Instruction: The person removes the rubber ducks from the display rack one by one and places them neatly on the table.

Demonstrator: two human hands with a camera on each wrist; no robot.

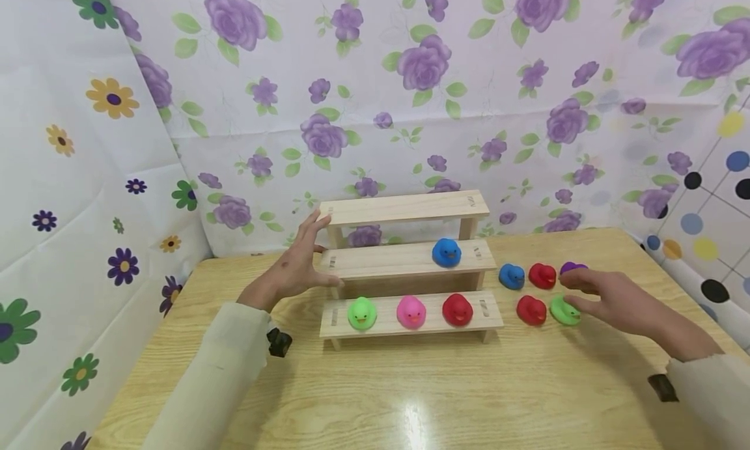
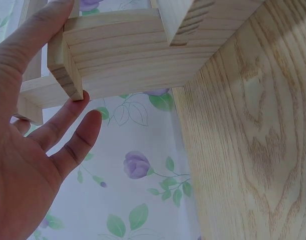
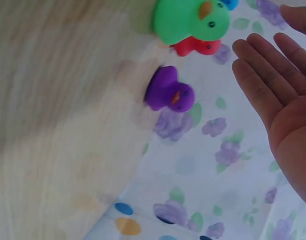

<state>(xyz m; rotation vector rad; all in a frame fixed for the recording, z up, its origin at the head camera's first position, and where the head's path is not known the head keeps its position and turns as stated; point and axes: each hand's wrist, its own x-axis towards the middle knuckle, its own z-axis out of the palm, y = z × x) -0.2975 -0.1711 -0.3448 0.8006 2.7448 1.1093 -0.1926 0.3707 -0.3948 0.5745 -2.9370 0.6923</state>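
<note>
We find no legible text, label, brand, number or sign in the head view or either wrist view.

From the head we look forward and down across the wooden tabletop (image 1: pixel 351 398) to the rose-printed backdrop (image 1: pixel 375 154). From the left wrist we peer close, rolled sideways, at the three-tier wooden rack (image 2: pixel 127 55), which the head view shares; from the right, likewise rolled, at the green duck (image 3: pixel 178 22) and purple duck (image 3: pixel 165 92), both seen from the head too.
</note>
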